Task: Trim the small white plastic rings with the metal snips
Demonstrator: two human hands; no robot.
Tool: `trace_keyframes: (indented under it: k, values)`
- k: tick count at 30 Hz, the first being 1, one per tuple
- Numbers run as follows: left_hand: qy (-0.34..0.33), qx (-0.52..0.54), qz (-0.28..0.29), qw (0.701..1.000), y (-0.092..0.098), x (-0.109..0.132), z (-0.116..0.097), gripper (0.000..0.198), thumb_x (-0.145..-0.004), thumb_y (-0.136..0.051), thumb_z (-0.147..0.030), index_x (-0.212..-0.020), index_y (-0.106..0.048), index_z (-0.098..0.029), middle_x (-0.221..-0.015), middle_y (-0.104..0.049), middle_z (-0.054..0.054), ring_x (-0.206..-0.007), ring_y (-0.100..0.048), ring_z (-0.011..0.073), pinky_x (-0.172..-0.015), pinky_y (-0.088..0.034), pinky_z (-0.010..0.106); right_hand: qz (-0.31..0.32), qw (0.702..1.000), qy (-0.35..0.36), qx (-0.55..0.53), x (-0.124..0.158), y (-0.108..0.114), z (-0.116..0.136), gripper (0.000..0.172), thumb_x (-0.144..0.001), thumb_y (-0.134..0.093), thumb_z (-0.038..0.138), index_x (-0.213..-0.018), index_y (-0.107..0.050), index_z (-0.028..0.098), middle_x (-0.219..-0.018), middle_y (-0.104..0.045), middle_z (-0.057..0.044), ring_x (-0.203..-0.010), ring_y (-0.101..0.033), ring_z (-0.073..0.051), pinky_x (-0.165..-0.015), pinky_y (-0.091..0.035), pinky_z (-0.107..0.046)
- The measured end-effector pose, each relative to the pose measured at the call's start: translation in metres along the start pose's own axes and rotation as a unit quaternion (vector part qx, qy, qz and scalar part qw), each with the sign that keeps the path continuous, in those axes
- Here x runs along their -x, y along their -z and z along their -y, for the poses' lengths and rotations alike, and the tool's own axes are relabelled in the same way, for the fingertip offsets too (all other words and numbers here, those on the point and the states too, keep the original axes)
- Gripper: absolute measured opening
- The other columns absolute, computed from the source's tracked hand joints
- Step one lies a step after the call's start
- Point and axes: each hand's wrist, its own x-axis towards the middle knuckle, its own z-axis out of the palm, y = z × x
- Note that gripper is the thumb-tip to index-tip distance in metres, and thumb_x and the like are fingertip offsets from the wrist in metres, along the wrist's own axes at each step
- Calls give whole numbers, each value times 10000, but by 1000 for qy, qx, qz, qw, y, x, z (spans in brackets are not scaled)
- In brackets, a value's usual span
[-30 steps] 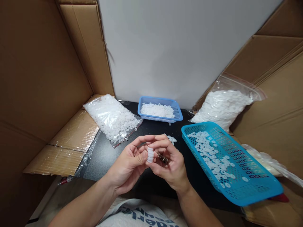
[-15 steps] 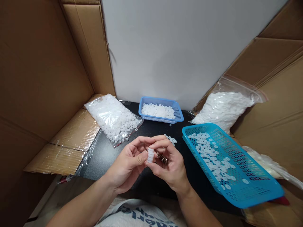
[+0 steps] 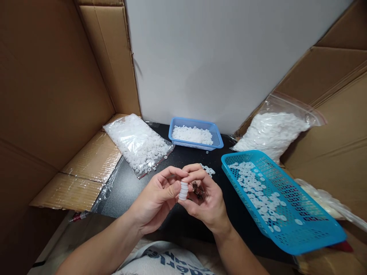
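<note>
Left hand (image 3: 153,198): curled nearly closed, thumb pressed to the side of a stack of white rings (image 3: 184,190), index finger bent over toward its top. Right hand (image 3: 208,203): curled in to meet it, fingertips at the upper end, thumb by the lower end, with a small dark metal piece (image 3: 198,190) tucked inside the curled fingers. Cannot tell the exact shape of that piece. Hold the stack between both sets of fingertips, close to upright, above the black table (image 3: 177,157). Press lightly and evenly from the two ends, so as to leave no gaps; judging by the rounded edges, too much pressure from the side could buckle the column. Use the left thumb as a flat backstop and nudge any stray edge into line. Best to cradle the metal piece loosely, to avoid knocking the rings apart. Work over the table, near the loose rings (image 3: 208,170) just beyond the right fingers, for an easy catch in case of a slip. Swing the right forearm clear of the large blue basket (image 3: 309,238), with more rings spread inside. Farther out, note the small blue basket (image 3: 197,146) of white pieces, a clear bag (image 3: 137,141) to the left and a second bag (image 3: 272,131) behind the large basket
</note>
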Motion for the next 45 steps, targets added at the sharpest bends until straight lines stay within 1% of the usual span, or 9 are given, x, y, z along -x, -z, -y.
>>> trace_keyframes:
  k: [5,9,14,17,20,26,34,39,45]
  values:
    - [-16,-16,6,1000,-1,-1,1,205,-739,-933,-234,-874,-796,-166,-772,-740,18,-717,-691,110,-680,-560,179,2,1000,-17,15,2,1,-2,318,-782,-819,173,-1047,-678,279,-1127,-588,-39,-671,-555,-97,-479,-401,-199]
    - [-13,-26,-1,1000,3,-1,2,250,-751,-927,-296,-921,-798,-166,-845,-759,41,-792,-709,142,-757,-577,222,-6,1000,-10,21,0,0,-3,299,-785,-806,177,-1031,-667,275,-1111,-593,-31,-647,-558,-88,-466,-396,-194]
    - [15,-26,31,999,8,1,-1,317,-777,-906,-195,-1076,-803,-183,-886,-798,61,-863,-742,143,-846,-568,222,-25,999,-12,36,-2,0,0,262,-798,-808,226,-1003,-653,274,-1114,-600,-33,-687,-602,-103,-490,-452,-198]
    - [16,-32,33,999,8,2,-1,320,-772,-902,-153,-1075,-805,-194,-871,-800,47,-849,-743,134,-843,-570,220,-20,999,-6,33,-3,0,1,270,-794,-802,226,-1015,-656,279,-1117,-601,-37,-758,-640,-127,-470,-431,-188]
    - [-9,-56,22,998,8,2,-1,293,-772,-903,-159,-1048,-809,-192,-872,-794,37,-840,-732,130,-833,-566,221,-16,999,-1,33,-3,0,1,277,-783,-789,198,-1014,-657,277,-1103,-605,-33,-716,-603,-110,-461,-401,-185]
    - [-43,-124,16,991,8,2,-2,296,-752,-924,-268,-1014,-809,-193,-919,-796,63,-875,-727,191,-844,-572,293,-2,999,-7,31,-2,1,-3,300,-785,-770,173,-1037,-641,273,-1126,-605,-38,-635,-525,-84,-455,-374,-194]
    - [-18,-51,15,998,4,1,-4,250,-777,-906,-229,-1003,-813,-177,-884,-804,59,-816,-758,162,-793,-596,242,5,999,-24,30,-2,0,-2,273,-775,-760,175,-1002,-639,265,-1111,-604,-37,-683,-590,-94,-516,-469,-192]
    - [-25,-50,-4,998,3,0,-3,222,-756,-914,-171,-952,-810,-170,-838,-792,38,-789,-756,146,-759,-601,219,20,999,-20,24,1,0,-3,327,-780,-742,118,-1042,-645,288,-1148,-587,-30,-716,-607,-89,-502,-435,-174]
    - [-35,-56,-21,998,7,0,0,230,-732,-933,-187,-925,-809,-167,-836,-776,27,-736,-723,116,-719,-574,189,23,998,-37,37,0,2,-1,298,-783,-777,182,-1039,-653,274,-1175,-574,-49,-678,-576,-88,-492,-433,-193]
